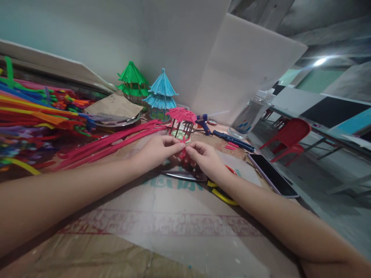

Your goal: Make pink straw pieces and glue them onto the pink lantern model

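Between the fingertips of my left hand (165, 148) and my right hand (201, 154) is a small pink piece (182, 152), pinched from both sides. Its exact shape is too small to tell. The hands nearly touch, above a shiny metal tray (185, 177). Just behind them stands a little pavilion with a pink fringed roof (182, 115) and thin brown posts. Long pink fuzzy stems (107, 146) lie to the left of my left hand. A few short pink pieces (231, 146) rest on the table to the right.
Behind stand a green pavilion (132, 81) and a blue one (162, 92). Colourful stems (37, 112) crowd the left. Rightward are a glue gun (203, 122), a dark blue tool (233, 140), a clear container (246, 117) and a phone (272, 173). Yellow-handled scissors or stems (224, 197) lie under my right forearm.
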A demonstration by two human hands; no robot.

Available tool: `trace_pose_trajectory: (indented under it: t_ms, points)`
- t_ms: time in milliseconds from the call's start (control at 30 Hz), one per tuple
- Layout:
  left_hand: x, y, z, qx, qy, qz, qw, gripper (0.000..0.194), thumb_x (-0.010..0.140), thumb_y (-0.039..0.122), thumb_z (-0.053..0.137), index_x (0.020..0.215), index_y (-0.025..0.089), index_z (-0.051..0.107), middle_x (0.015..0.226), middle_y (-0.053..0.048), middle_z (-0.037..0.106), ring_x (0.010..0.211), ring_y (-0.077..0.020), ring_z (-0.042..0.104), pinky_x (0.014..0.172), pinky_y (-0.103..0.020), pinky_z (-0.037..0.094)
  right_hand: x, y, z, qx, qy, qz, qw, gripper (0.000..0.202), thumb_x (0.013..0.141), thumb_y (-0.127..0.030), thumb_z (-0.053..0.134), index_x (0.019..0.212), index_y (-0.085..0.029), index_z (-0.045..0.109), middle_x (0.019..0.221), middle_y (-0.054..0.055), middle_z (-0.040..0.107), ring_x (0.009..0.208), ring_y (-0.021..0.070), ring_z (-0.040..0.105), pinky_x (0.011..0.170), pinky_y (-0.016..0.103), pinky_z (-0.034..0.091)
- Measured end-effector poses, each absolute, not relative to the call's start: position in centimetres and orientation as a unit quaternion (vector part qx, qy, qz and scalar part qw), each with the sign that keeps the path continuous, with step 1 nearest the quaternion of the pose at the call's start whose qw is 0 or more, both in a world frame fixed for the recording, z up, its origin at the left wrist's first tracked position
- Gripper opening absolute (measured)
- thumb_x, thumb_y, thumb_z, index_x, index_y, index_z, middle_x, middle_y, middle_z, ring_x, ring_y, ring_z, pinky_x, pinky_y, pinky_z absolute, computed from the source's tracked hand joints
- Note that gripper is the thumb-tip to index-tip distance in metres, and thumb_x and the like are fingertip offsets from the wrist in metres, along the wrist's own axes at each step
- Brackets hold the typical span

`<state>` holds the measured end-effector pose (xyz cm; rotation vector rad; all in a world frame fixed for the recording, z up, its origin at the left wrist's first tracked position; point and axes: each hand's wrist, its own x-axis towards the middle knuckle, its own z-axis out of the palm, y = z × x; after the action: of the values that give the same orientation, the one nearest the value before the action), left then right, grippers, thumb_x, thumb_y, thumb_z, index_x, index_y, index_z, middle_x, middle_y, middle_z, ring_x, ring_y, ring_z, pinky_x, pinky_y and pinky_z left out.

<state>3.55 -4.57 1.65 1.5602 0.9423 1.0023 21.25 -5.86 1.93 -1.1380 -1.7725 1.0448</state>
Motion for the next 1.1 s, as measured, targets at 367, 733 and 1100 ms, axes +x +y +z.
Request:
trace_pose_trajectory:
  t_ms: [367,733,1100]
  points:
    - [3.25,-4.75,1.79,0.684,0.398,0.416,0.448,0.029,0.080,0.044,0.063,0.081,0.017,0.071,0.073,-0.004,0.072,0.065,-0.0186,0.068,0.058,-0.026,0.049,21.05,-6.10,2.37,-0.466,-0.702,0.396,0.366,0.022,0.082,-0.040,0.058,0.078,-0.018,0.059,0.059,-0.003,0.058,0.048,0.0086,0.049,0.045,0.020,0.037]
    - [3.27,-4.64,1.60,0.685,0.380,0.407,0.469,0.026,0.080,0.038,0.065,0.090,0.015,0.072,0.080,-0.004,0.073,0.068,-0.0169,0.069,0.058,-0.022,0.051,21.21,-6.01,2.28,-0.473,-0.691,0.416,0.355,0.023,0.081,-0.039,0.060,0.074,-0.018,0.056,0.059,-0.003,0.060,0.049,0.0090,0.052,0.044,0.019,0.037]
    - [3.49,-4.50,1.89,0.670,0.376,0.403,0.497,0.024,0.081,0.037,0.063,0.080,0.014,0.069,0.074,-0.004,0.071,0.067,-0.0149,0.067,0.062,-0.022,0.051,21.44,-5.85,2.04,-0.463,-0.692,0.432,0.346,0.029,0.084,-0.045,0.055,0.076,-0.018,0.058,0.059,-0.002,0.060,0.047,0.0089,0.049,0.041,0.019,0.035]
